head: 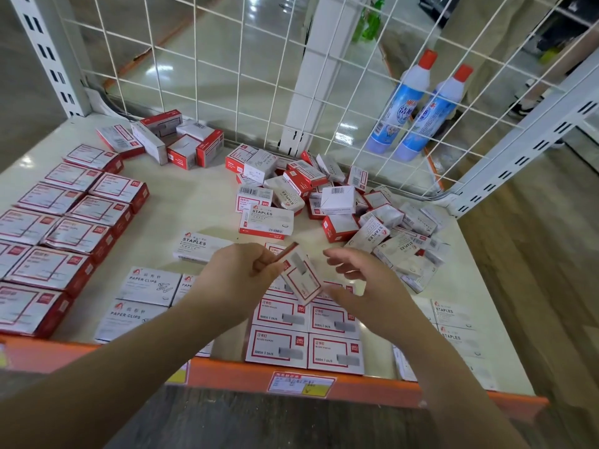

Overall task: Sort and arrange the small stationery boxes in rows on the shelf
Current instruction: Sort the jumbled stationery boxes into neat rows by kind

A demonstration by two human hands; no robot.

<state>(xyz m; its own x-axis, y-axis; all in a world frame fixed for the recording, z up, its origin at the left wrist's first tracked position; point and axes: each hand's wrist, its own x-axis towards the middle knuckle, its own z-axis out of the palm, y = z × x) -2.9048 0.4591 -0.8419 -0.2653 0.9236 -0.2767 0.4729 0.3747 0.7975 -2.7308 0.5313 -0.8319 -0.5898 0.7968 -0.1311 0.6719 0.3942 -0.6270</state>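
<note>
Both hands hang over the near middle of the shelf: the left hand pinches one staple box by its far end, and the right hand waits just beside it, fingers loose and holding nothing. Largest, the sorted rows lie directly beneath. The box tilts, long axis running near-right, toward the right hand; the unsorted pile lies far-right.

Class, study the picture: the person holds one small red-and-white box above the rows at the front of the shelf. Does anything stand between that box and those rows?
Nothing visible does. The left hand pinches the box directly above the red-framed rows; the open right hand is beside it, not underneath.
</note>
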